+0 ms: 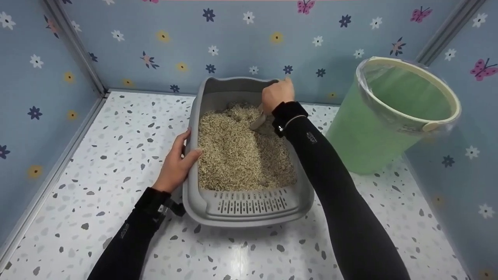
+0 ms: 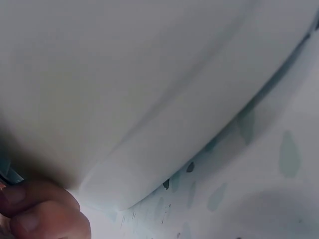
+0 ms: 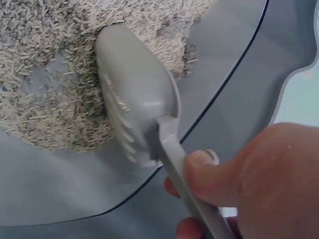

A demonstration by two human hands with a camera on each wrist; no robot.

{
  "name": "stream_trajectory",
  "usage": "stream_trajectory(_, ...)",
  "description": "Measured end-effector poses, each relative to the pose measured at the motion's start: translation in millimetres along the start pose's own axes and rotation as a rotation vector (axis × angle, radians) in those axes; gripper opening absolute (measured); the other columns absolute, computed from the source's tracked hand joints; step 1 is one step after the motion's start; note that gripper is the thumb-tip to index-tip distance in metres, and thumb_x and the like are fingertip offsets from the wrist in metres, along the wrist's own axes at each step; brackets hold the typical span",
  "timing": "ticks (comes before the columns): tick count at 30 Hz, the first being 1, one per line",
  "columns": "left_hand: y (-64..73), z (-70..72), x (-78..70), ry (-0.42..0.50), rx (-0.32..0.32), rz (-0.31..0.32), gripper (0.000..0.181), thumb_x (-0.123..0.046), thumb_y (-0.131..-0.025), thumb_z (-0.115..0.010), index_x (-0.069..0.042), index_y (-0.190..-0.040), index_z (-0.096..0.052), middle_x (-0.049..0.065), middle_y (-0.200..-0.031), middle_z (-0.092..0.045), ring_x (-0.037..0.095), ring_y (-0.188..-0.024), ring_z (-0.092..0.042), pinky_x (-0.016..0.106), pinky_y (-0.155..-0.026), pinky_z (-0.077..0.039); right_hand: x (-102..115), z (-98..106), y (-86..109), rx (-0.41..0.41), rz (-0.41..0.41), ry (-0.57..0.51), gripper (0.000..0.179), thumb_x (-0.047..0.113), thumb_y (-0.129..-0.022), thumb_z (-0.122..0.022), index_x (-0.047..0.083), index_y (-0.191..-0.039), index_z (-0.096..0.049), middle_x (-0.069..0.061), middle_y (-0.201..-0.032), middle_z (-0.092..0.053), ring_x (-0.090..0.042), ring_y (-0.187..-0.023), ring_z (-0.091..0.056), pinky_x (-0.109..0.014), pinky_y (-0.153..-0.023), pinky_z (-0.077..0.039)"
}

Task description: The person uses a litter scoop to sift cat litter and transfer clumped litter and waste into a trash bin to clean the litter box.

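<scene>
A grey litter box (image 1: 249, 221) full of pale pellet litter (image 1: 229, 151) stands on the floor. My left hand (image 1: 175, 165) grips its left rim, thumb over the edge and fingers outside; curled fingers (image 2: 47, 214) show beside the box wall in the left wrist view. Near the far right corner, my right hand (image 1: 278, 95) holds a beige litter scoop (image 3: 134, 79) by its handle. The slotted scoop head is tilted, its tip in the litter beside a patch of exposed box bottom (image 3: 50, 77).
A green bin (image 1: 362, 136) with a clear plastic liner stands right of the box. Blue flowered panels (image 1: 233, 39) enclose the speckled white floor (image 1: 113, 163) at the back and both sides. The box's front has a slotted ledge (image 1: 249, 202).
</scene>
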State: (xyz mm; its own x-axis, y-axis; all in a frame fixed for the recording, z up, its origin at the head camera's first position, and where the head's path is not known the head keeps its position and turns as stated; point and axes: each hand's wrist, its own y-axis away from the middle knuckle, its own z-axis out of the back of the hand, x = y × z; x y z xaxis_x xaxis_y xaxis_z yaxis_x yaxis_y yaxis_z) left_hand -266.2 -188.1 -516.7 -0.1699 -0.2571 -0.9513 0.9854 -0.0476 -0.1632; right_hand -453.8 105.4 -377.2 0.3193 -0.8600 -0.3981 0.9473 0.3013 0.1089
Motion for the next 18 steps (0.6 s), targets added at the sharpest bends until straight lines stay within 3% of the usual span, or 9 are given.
stream_trajectory(7, 1.4, 0.9, -0.7, 0.021, 0.001, 0.007, 0.078, -0.038, -0.11, -0.067, -0.022, -0.177, -0.031, 0.018, -0.107, -0.057, 0.028, -0.092, -0.062, 0.037, -0.072, -0.065, 2.4, -14.7, -9.2, -0.067, -0.014, -0.06, 0.028, 0.034, -0.108, -0.067, 0.009, -0.1, -0.078, -0.012, -0.108, -0.079, -0.034, -0.107, -0.068, -0.049, -0.109, -0.048)
stream_trajectory(18, -0.8, 8.0, -7.9, 0.037, 0.058, 0.039, 0.081, -0.032, -0.107, -0.072, -0.019, -0.177, -0.033, 0.016, -0.102, -0.057, 0.025, -0.084, -0.06, 0.034, -0.066, -0.061, -0.7, -23.1, -10.7, -0.122, 0.001, -0.044, 0.037, 0.029, -0.114, -0.054, 0.009, -0.088, -0.071, -0.016, -0.111, -0.076, -0.036, -0.109, -0.066, -0.049, -0.103, -0.048)
